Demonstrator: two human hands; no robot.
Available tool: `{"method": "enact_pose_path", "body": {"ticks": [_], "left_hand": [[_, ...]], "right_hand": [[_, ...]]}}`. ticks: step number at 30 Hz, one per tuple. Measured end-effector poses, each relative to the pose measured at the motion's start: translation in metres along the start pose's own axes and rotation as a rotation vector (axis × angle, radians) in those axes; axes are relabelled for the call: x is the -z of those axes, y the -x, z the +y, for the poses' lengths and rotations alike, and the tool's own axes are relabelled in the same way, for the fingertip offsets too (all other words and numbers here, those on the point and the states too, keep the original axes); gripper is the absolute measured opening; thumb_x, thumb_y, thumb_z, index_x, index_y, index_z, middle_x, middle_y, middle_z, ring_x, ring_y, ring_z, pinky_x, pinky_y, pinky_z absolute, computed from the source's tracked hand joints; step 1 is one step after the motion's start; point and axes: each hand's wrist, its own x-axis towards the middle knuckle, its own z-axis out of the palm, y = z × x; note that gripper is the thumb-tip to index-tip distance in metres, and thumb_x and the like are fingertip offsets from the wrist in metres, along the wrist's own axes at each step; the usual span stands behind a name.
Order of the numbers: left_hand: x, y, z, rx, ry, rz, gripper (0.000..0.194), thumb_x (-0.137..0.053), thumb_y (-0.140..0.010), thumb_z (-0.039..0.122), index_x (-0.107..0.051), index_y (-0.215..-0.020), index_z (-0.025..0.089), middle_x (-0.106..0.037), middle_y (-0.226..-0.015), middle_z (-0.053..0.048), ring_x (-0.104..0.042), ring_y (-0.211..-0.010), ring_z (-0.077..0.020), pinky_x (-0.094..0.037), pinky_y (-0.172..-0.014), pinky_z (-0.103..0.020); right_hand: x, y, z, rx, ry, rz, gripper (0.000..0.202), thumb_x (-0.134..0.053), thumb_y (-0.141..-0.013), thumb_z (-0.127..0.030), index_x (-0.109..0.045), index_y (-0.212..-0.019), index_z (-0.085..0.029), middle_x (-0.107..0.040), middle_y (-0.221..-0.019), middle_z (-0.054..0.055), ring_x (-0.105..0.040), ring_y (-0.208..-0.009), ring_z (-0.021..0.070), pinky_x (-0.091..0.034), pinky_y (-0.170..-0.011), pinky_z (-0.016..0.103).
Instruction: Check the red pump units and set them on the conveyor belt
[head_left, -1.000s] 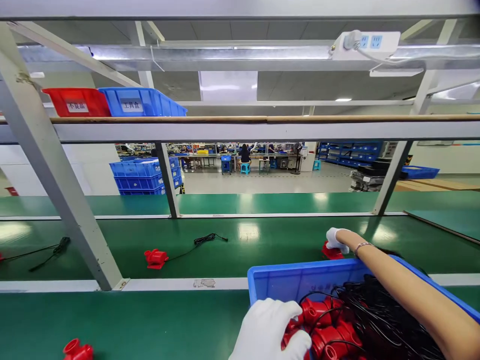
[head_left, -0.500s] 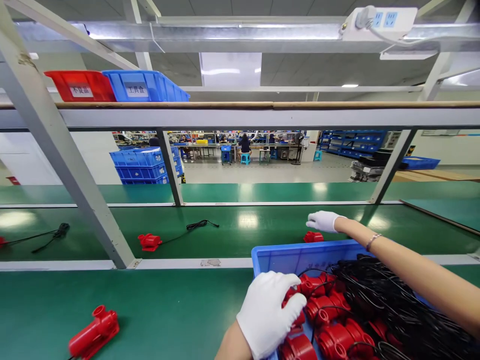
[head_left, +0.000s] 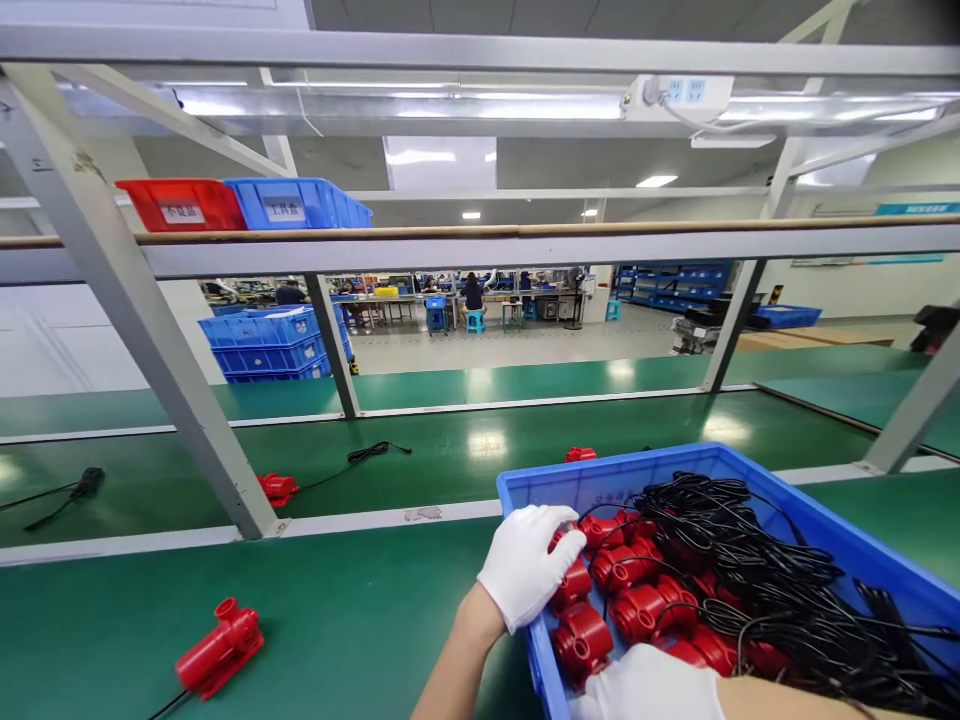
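Observation:
A blue plastic bin (head_left: 847, 535) holds several red pumps (head_left: 637, 610) with bundled black cords (head_left: 735, 545). My left hand (head_left: 529, 565), in a white glove, is closed over the bin's left rim, its fingertips curving inside beside the pumps. At the near end of the bin is my right hand (head_left: 649, 685), also gloved. It reaches in low against the nearest pumps; its fingers are mostly hidden, so any grip cannot be made out. Left of the bin, another red pump (head_left: 220, 650) lies on the green bench with its cord trailing off.
Behind a white strip, a red pump with a cord (head_left: 277, 488) and another partly hidden pump (head_left: 581, 454) lie on the green surface. A slanted metal post (head_left: 176, 330) rises at left. Red (head_left: 184, 205) and blue boxes (head_left: 300, 203) stand on the shelf above.
My right hand has come back from beside the pump beyond the bin, down into the bin's near end. My left hand stays at the left rim. The view has shifted.

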Motion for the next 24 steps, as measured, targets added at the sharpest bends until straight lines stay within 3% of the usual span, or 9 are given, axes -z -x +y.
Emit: {"method": "enact_pose_path", "body": {"ticks": [2, 5, 10, 14, 16, 20, 24], "left_hand": [[0.000, 0.000, 0.000, -0.001, 0.001, 0.006, 0.027, -0.047, -0.098, 0.036, -0.062, -0.117, 0.024, -0.071, -0.113, -0.001, -0.063, -0.104, -0.0208, -0.047, -0.093, -0.037], [0.000, 0.000, 0.000, -0.001, 0.013, 0.008, 0.028, -0.046, -0.098, 0.036, -0.063, -0.117, 0.024, -0.071, -0.112, -0.001, -0.063, -0.103, -0.0205, -0.047, -0.092, -0.036], [0.001, 0.001, 0.000, 0.011, 0.070, 0.007, 0.027, -0.048, -0.097, 0.036, -0.063, -0.116, 0.025, -0.070, -0.114, -0.002, -0.062, -0.104, -0.0226, -0.046, -0.094, -0.040], [0.000, 0.001, 0.000, 0.035, 0.147, 0.015, 0.027, -0.050, -0.095, 0.036, -0.065, -0.115, 0.025, -0.071, -0.113, -0.002, -0.062, -0.104, -0.0242, -0.045, -0.095, -0.043], [-0.001, 0.000, -0.001, 0.052, 0.205, 0.034, 0.027, -0.052, -0.094, 0.035, -0.065, -0.115, 0.024, -0.070, -0.114, -0.003, -0.062, -0.106, -0.0243, -0.045, -0.097, -0.043], [-0.004, -0.002, 0.002, 0.124, 0.360, 0.121, 0.030, -0.049, -0.096, 0.036, -0.062, -0.119, 0.021, -0.068, -0.117, -0.006, -0.060, -0.110, -0.0237, -0.043, -0.102, -0.041], [-0.001, 0.000, 0.015, 0.181, 0.538, 0.168, 0.039, -0.033, -0.102, 0.045, -0.056, -0.124, 0.021, -0.067, -0.120, -0.008, -0.062, -0.109, -0.0202, -0.047, -0.099, -0.035]], "right_hand": [[-0.016, -0.011, -0.003, -0.024, 0.117, -0.048, 0.013, -0.062, -0.072, -0.015, -0.065, -0.081, -0.023, -0.071, -0.067, 0.000, -0.065, -0.049, 0.0198, -0.013, -0.039, 0.027], [-0.024, -0.025, -0.004, -0.047, 0.138, -0.103, 0.012, -0.063, -0.070, -0.012, -0.065, -0.078, -0.021, -0.073, -0.071, 0.002, -0.068, -0.053, 0.0213, -0.012, -0.039, 0.027], [-0.015, -0.030, -0.006, -0.063, 0.066, -0.173, 0.015, -0.064, -0.071, -0.014, -0.068, -0.083, -0.021, -0.075, -0.076, 0.002, -0.066, -0.053, 0.0197, -0.018, -0.039, 0.025], [0.004, -0.021, -0.010, -0.123, -0.004, -0.145, 0.016, -0.063, -0.071, -0.017, -0.068, -0.085, -0.022, -0.074, -0.072, 0.001, -0.064, -0.054, 0.0181, -0.026, -0.041, 0.023], [0.021, -0.011, -0.009, -0.207, -0.028, -0.057, 0.017, -0.061, -0.071, -0.018, -0.068, -0.086, -0.022, -0.073, -0.073, 0.001, -0.065, -0.058, 0.0190, -0.032, -0.045, 0.023], [0.071, 0.009, 0.004, -0.434, -0.220, 0.263, 0.018, -0.054, -0.077, -0.019, -0.066, -0.090, -0.022, -0.069, -0.071, 0.000, -0.063, -0.061, 0.0174, -0.043, -0.056, 0.025], [0.108, 0.024, 0.022, -0.462, -0.319, 0.622, 0.017, -0.046, -0.089, -0.023, -0.062, -0.097, -0.023, -0.067, -0.078, -0.002, -0.062, -0.065, 0.0123, -0.050, -0.063, 0.023]]}}
